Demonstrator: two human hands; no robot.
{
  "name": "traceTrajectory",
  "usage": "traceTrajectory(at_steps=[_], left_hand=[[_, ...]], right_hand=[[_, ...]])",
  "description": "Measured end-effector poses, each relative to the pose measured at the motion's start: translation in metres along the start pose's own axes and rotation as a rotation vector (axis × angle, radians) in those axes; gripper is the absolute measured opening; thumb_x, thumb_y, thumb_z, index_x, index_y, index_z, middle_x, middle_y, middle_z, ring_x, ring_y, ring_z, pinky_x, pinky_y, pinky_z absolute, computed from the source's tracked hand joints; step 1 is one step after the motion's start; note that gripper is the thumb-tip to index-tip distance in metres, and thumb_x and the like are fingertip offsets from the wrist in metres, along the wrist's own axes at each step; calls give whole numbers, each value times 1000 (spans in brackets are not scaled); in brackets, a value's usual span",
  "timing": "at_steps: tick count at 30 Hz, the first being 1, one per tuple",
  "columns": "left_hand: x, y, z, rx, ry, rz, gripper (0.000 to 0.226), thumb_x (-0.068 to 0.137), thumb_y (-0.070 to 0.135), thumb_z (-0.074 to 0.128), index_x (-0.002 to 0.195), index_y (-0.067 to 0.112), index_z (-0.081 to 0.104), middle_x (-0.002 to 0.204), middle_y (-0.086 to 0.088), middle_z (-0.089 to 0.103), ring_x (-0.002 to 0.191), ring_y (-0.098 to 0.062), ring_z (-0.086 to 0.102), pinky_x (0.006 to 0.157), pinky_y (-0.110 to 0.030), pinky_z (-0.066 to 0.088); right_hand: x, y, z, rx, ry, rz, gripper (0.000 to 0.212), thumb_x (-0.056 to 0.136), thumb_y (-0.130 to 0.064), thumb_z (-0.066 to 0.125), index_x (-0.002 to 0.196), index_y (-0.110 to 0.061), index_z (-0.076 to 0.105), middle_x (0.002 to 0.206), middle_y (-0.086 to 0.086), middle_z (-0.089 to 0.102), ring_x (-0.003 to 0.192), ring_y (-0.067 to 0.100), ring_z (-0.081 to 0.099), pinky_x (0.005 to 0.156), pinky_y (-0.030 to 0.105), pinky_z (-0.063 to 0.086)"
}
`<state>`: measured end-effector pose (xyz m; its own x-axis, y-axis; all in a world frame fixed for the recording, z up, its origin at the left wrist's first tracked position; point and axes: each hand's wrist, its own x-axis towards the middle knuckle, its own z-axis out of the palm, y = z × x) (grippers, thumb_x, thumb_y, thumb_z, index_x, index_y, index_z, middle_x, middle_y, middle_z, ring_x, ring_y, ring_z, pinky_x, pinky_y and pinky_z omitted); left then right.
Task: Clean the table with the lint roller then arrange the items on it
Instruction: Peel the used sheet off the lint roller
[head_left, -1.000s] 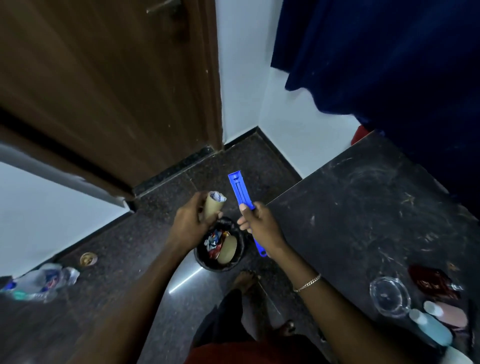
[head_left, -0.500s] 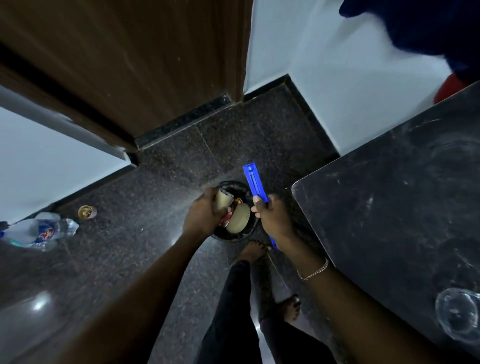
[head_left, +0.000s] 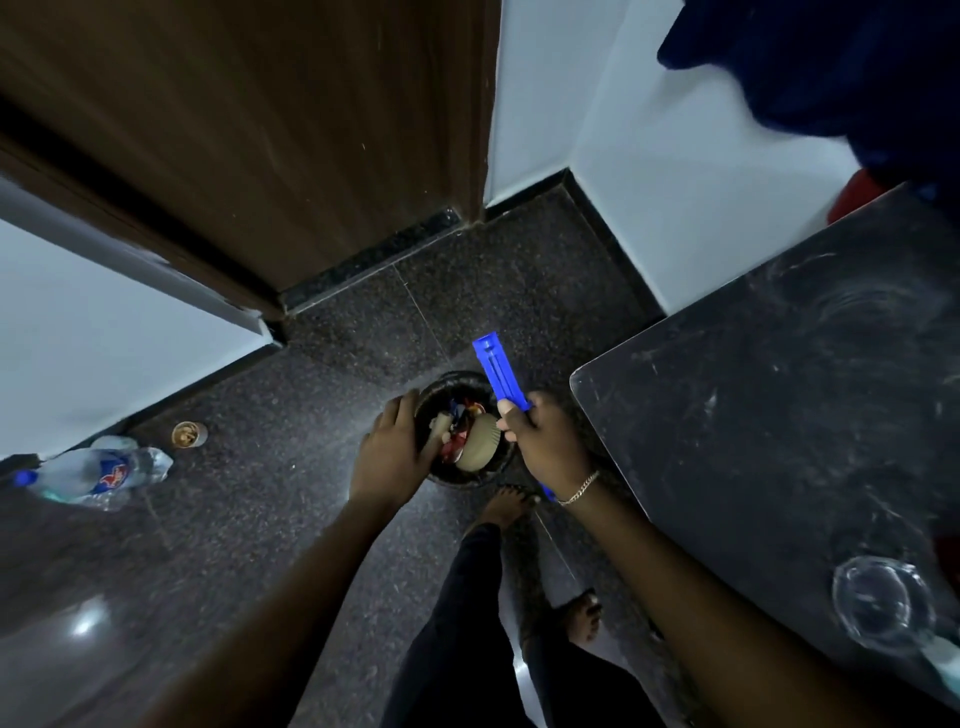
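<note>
Head view shows the right hand (head_left: 545, 447) gripping the blue lint roller (head_left: 500, 376) over the floor bin (head_left: 457, 480) beside the worktop (head_left: 753, 415), the left hand (head_left: 395, 449) at the bin's rim, its hold unclear; waste should probably drop fully inside the rim.

Dim, warped edges, perhaps slight blur

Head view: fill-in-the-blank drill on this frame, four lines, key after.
1. The right hand grips a long plastic lint roller handle coloured ____.
2. The left hand hovers at the small round black ____ full of rubbish.
3. The clear glass dish sits on the dark ____.
4. The clear plastic bottle lies on the speckled ____.
Missing words: blue; bin; table; floor.
</note>
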<state>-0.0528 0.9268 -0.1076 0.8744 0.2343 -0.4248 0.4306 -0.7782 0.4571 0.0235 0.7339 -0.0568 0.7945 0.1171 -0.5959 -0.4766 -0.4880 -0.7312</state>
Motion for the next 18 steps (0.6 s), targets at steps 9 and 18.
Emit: traceTrajectory(at_steps=[9,18], left_hand=[[-47,48,-61,151,123,267,86,94,74,45,161,23,25,169,-2,27,157,-22,25,123,-46,35],[-45,152,-107,118,162,518,92,93,79,37,164,25,19,172,0,19,161,-21,13,126,-47,29]], right_hand=[[-69,-38,-37,90,23,-153,17,95,-36,63,104,-22,63,96,3,76,92,18,72,87,42,57],[-113,-38,-99,222,247,-215,24,95,-45,61,104,-23,62,93,-1,76,89,19,74,84,41,59]])
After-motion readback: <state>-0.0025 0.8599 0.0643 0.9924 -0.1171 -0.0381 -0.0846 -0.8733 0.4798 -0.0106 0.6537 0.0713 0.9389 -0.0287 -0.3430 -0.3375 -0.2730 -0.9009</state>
